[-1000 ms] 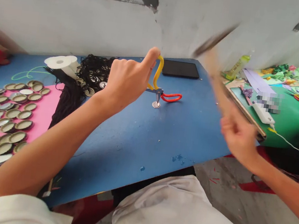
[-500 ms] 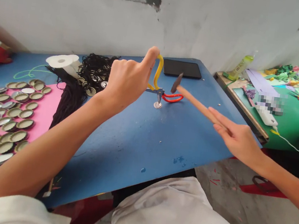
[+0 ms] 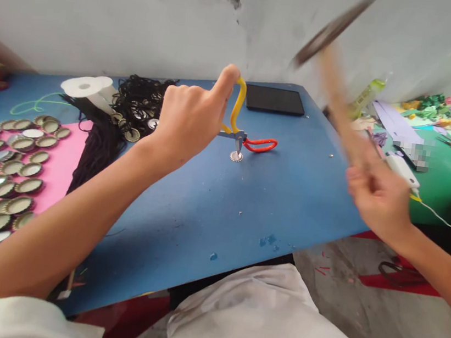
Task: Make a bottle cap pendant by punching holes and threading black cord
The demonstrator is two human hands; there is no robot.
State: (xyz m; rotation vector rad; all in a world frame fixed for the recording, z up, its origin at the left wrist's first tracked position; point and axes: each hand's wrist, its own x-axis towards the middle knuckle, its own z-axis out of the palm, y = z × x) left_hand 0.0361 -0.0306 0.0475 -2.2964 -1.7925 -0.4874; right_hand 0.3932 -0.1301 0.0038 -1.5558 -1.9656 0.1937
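Note:
My left hand (image 3: 193, 117) is closed around a pair of scissors (image 3: 237, 107) with one yellow and one red handle loop. They stand with a blade tip pointing down on a bottle cap (image 3: 236, 156) that lies on the blue table. The red loop sticks out to the right. In my closed right hand (image 3: 379, 197) is a hammer (image 3: 338, 89) with a wooden handle. Its dark head is raised high in front of the wall and smeared by motion, well apart from the scissors.
Many bottle caps (image 3: 27, 185) cover a pink sheet at left. Behind them are a white spool (image 3: 88, 90) and tangled black cord (image 3: 139, 96). A black phone or tablet (image 3: 275, 100) lies at the back. At right, another person's arm rests by a green table (image 3: 433, 202).
The hammer has swung up and away from the scissors, its head rising from near table height to in front of the wall. My left hand and the scissors stay over the bottle cap.

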